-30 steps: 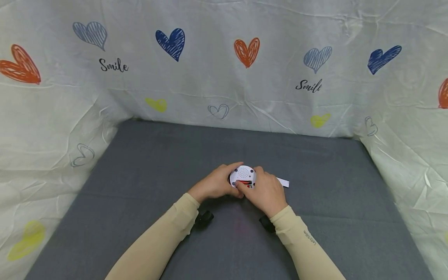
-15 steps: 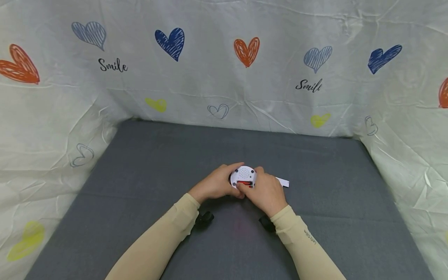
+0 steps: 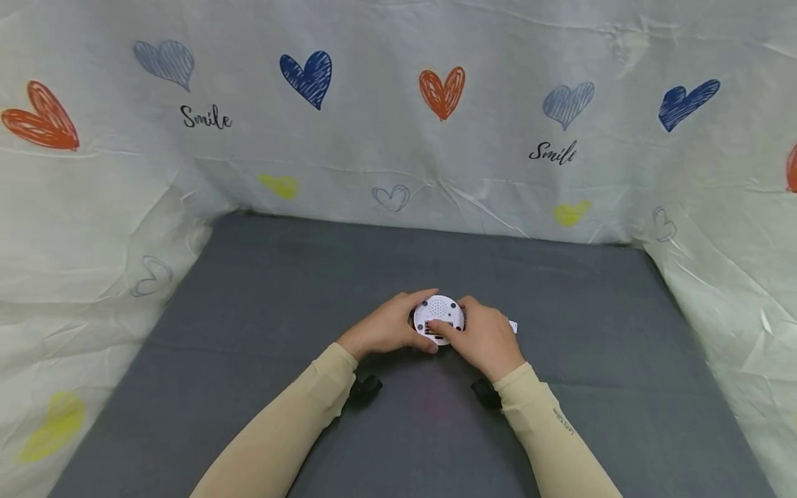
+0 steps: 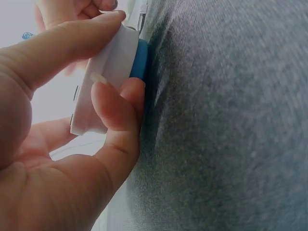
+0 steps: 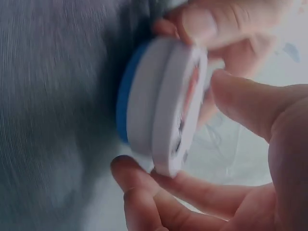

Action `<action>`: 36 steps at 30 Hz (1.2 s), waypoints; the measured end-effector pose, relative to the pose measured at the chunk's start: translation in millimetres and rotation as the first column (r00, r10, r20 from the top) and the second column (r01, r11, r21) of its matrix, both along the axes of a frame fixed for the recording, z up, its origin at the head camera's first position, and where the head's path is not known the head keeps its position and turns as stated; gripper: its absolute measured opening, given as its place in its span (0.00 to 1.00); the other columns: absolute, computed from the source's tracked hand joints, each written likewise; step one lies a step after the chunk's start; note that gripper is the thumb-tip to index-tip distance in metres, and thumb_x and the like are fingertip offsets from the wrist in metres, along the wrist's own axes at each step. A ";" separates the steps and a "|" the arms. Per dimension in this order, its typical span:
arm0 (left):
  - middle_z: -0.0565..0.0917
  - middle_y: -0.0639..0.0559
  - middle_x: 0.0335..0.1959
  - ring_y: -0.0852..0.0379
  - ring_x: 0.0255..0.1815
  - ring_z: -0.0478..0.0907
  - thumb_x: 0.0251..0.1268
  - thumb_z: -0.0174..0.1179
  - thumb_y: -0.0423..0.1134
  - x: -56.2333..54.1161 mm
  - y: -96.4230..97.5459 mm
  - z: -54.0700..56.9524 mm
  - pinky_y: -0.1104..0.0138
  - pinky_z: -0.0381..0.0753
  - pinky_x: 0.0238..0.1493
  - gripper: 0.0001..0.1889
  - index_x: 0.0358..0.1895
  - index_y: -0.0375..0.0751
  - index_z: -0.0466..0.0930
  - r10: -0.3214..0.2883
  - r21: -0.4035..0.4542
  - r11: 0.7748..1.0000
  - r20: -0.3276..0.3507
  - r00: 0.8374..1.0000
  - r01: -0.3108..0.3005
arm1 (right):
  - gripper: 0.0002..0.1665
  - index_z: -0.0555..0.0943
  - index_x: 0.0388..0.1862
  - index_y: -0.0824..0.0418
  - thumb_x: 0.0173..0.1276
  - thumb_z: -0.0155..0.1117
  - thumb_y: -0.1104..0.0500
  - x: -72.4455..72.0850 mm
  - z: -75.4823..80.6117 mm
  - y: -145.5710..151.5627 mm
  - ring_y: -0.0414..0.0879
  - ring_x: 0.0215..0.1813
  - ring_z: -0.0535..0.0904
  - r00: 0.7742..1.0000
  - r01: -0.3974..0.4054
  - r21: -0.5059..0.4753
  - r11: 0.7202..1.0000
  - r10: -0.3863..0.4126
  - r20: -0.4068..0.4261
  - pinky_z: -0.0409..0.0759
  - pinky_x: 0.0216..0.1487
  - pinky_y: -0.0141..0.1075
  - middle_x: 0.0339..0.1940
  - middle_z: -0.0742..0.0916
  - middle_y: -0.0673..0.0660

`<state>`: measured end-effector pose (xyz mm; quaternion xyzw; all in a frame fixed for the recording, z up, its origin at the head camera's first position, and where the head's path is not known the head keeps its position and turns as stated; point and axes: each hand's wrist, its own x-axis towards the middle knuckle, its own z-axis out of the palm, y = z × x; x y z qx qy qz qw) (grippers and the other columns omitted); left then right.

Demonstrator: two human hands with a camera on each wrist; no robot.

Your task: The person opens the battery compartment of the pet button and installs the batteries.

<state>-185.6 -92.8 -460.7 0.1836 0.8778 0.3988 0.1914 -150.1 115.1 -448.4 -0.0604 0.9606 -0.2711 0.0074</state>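
Sheet (image 3: 349,142), qty 1: white, printed w/ hearts + "Smile", along far, L & R edges of table (image 3: 336,266). Table: grey cloth top. Sleeves (image 3: 280,422), 2, beige. R hand (image 3: 488,337): we see fingers bent, holding R rim of gadget (image 3: 438,310), thumb over battery slot (image 3: 429,330); can't tell if thumb presses. L hand (image 3: 391,324): fingers + thumb curled, gripping its L rim. Gadget, 1: round, white w/ blue underside (image 5: 126,103), slot facing up, approx. midway btwn table's L & R edges, well apart from far edge; we can't tell if it touches cloth. White strip (image 3: 513,326), 1: partly hidden behind R hand, toward table's R edge. Batteries (image 5: 191,90), reddish, in slot; count unclear.
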 end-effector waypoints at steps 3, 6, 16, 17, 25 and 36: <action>0.77 0.43 0.68 0.51 0.58 0.74 0.53 0.86 0.46 -0.8 -1.7 -1.4 0.58 0.77 0.58 0.58 0.87 0.52 0.62 0.000 0.011 1.000 0.020 1.000 -0.001 | 0.30 0.87 0.58 0.63 0.72 0.75 0.41 -1.8 1.1 12.7 0.49 0.32 0.83 0.998 -0.016 0.018 1.000 0.017 -0.067 0.80 0.34 0.44 0.34 0.90 0.57; 0.77 0.43 0.67 0.51 0.59 0.74 0.52 0.87 0.46 -1.1 -4.4 -2.7 0.57 0.76 0.60 0.58 0.87 0.53 0.62 0.009 0.021 1.000 0.027 1.000 -0.010 | 0.20 0.89 0.52 0.62 0.71 0.77 0.49 -2.6 -1.5 28.4 0.52 0.41 0.83 0.983 -0.048 0.068 0.996 0.060 -0.172 0.82 0.44 0.50 0.40 0.91 0.58; 0.77 0.43 0.68 0.49 0.63 0.73 0.51 0.87 0.43 -2.7 -2.5 -1.8 0.55 0.74 0.65 0.58 0.87 0.53 0.62 0.021 0.039 0.999 0.047 0.999 -0.023 | 0.07 0.88 0.36 0.60 0.64 0.81 0.64 -0.6 -22.0 70.7 0.55 0.41 0.79 0.938 -0.082 0.221 0.972 0.151 -0.313 0.80 0.43 0.49 0.38 0.89 0.58; 0.77 0.44 0.68 0.50 0.62 0.73 0.51 0.87 0.43 -2.6 -2.4 -1.9 0.56 0.74 0.64 0.58 0.87 0.54 0.62 0.021 0.038 0.999 0.048 0.999 -0.023 | 0.07 0.88 0.36 0.60 0.63 0.81 0.64 -0.9 -22.6 71.8 0.55 0.40 0.79 0.940 -0.076 0.229 0.971 0.147 -0.309 0.80 0.42 0.49 0.37 0.89 0.58; 0.76 0.45 0.66 0.51 0.58 0.72 0.51 0.88 0.43 -2.1 -2.2 -3.4 0.59 0.74 0.60 0.58 0.86 0.57 0.63 0.037 0.041 0.998 0.063 0.997 -0.040 | 0.08 0.88 0.32 0.60 0.60 0.82 0.66 -2.9 -23.9 76.3 0.54 0.34 0.79 0.960 -0.014 0.235 0.972 0.079 -0.270 0.80 0.38 0.51 0.31 0.88 0.57; 0.78 0.45 0.69 0.51 0.61 0.74 0.52 0.87 0.47 -1.9 -3.4 -4.3 0.55 0.75 0.63 0.58 0.87 0.57 0.62 0.022 0.015 1.000 0.040 0.999 -0.023 | 0.08 0.88 0.28 0.60 0.59 0.80 0.68 -2.0 -25.0 73.4 0.55 0.31 0.80 0.942 -0.011 0.219 0.976 0.084 -0.325 0.80 0.34 0.51 0.28 0.87 0.57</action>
